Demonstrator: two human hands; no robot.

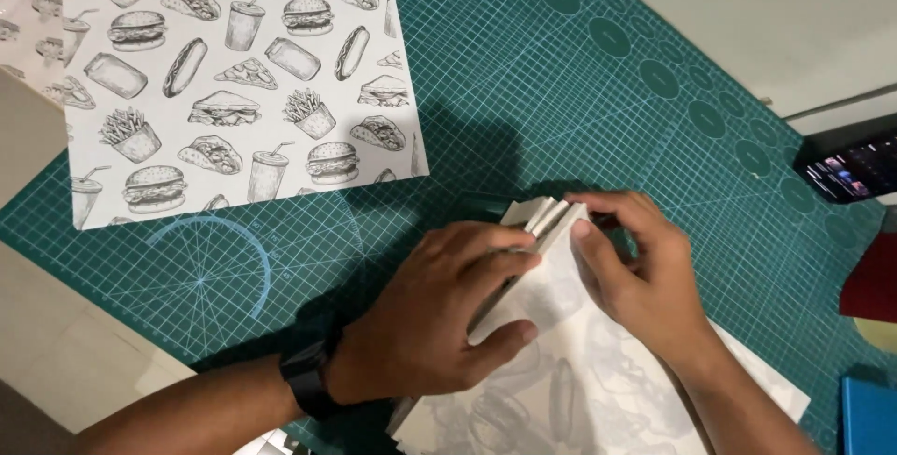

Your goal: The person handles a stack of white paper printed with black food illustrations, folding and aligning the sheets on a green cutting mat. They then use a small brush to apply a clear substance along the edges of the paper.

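My left hand (pixel 439 310) lies flat on a sheet of white paper (pixel 598 390) with faint food drawings showing through, pressing down a stack of accordion-like folds (pixel 542 221) at its far end. My right hand (pixel 635 263) pinches the same folded edge from the right, thumb against the top fold. A black watch sits on my left wrist (pixel 306 378). Both hands rest over the green cutting mat (pixel 523 100).
A second sheet printed with black-and-white fast food drawings (pixel 238 86) lies flat at the mat's upper left. A phone with a lit screen (pixel 855 170) sits at the right edge. Red (pixel 874 282) and blue (pixel 869 413) items lie at lower right. Pale tabletop surrounds the mat.
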